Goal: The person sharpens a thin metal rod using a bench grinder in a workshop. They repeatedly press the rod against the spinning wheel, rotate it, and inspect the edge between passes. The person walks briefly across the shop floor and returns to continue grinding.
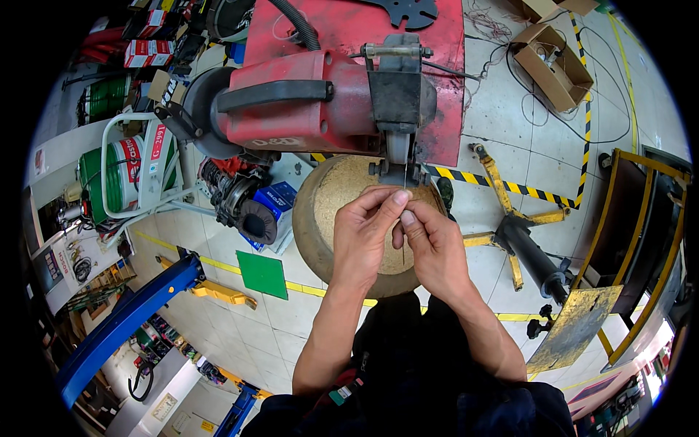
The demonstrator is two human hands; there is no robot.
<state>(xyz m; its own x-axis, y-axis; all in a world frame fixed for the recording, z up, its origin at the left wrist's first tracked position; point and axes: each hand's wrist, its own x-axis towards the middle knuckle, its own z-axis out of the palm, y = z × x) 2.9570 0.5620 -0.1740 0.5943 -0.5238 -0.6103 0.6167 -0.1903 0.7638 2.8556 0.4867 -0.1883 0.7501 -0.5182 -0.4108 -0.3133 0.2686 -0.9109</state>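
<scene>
A thin metal rod point(403, 253) is pinched in the fingertips of both hands, its near end hanging below them. My left hand point(364, 227) is closed on it, thumb against forefinger. Just to the right, my right hand point(438, 247) also pinches the rod, thumb on top. The rod's far end reaches the grinding wheel point(397, 148) of a red bench grinder point(302, 120); whether it touches the wheel I cannot tell. A dark guard point(397, 91) covers the upper part of that wheel.
The grinder sits on a red bench point(445, 138). Under my hands stands a round tan-topped drum point(317, 218). A yellow-legged stand point(520, 226) and a cardboard box point(553, 69) are on the right. Leftward are a blue lift arm point(135, 320) and a white trolley frame point(149, 171).
</scene>
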